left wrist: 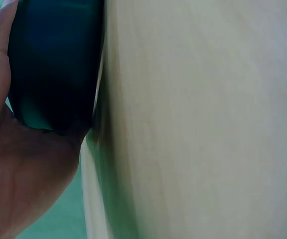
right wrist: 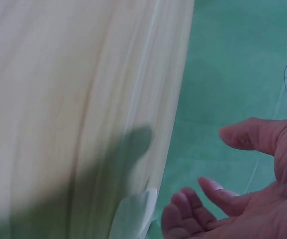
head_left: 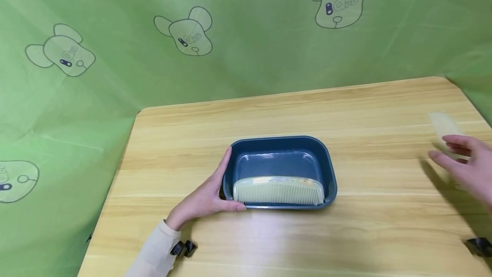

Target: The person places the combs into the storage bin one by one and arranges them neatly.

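Observation:
A dark blue plastic tub (head_left: pixel 276 163) sits mid-table with a pale, fine-toothed comb (head_left: pixel 278 191) inside, leaning along its near wall. My left hand (head_left: pixel 207 195) holds the tub's left end, thumb along the near side and fingers along the left side. In the left wrist view, the hand (left wrist: pixel 29 164) lies against the dark tub wall (left wrist: pixel 56 59). Over a second pale comb (head_left: pixel 443 127) at the table's right, my right hand (head_left: pixel 470 161) hovers with fingers parted, partly covering it from above. The right wrist view shows this hand (right wrist: pixel 252 194) holding nothing, apart from the comb (right wrist: pixel 133 214).
The wooden table (head_left: pixel 184 131) has rounded far corners. Green cloth (head_left: pixel 250 67) printed with cartoon heads hangs behind and beside it. A small black device (head_left: pixel 183 249) is on my left wrist, and another (head_left: pixel 480 247) is by the right one.

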Motion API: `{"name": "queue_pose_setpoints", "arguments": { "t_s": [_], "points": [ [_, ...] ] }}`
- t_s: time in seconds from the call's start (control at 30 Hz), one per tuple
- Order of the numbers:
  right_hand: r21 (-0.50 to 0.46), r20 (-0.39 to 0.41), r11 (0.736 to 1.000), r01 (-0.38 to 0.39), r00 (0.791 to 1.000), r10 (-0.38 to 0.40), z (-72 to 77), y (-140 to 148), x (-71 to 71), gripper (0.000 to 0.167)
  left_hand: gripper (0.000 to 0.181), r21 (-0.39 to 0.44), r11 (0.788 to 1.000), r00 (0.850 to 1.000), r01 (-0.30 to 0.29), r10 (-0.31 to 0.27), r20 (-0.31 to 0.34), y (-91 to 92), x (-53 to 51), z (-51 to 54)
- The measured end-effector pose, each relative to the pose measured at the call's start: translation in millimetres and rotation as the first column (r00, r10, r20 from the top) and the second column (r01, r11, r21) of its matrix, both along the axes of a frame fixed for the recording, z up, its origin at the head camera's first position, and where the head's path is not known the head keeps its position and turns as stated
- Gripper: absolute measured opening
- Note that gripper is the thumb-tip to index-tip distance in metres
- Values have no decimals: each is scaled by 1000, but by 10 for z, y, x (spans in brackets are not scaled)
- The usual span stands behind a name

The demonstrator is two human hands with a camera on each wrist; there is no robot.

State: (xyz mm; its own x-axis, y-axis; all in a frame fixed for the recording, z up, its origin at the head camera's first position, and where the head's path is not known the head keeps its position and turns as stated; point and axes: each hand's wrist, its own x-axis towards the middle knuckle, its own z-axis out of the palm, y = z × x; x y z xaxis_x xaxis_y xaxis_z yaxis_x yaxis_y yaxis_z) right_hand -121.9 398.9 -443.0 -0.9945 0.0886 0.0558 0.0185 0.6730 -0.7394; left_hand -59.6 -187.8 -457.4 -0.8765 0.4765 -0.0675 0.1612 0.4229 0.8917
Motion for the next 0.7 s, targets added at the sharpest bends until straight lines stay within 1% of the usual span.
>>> {"name": "queue_pose_setpoints", "arguments": {
  "t_s": [0.1,0.3,0.4,0.53,0.6,0.7],
  "points": [
    [11,8,1000,4,1000,-5,-47,94,-30,68,140,-5,1000,1000,1,-1,1,7,0,10],
    [57,47,998,-30,999,28,-98,259,-108,71,142,-4,1000,1000,-1,1,-4,9,-2,23],
    [67,36,997,-29,999,26,-115,315,-126,68,141,-1,1000,1000,1,-1,-4,13,-8,21],
    [54,20,998,-8,1000,7,-147,374,-135,57,140,2,1000,1000,-2,2,0,13,-13,10],
    [69,8,998,-9,1000,9,-168,409,-155,55,140,4,1000,1000,-5,5,2,10,-14,3],
    [117,-13,993,-21,1000,22,-195,461,-196,55,140,3,1000,1000,-8,8,6,5,-18,-3]
  ]
}}
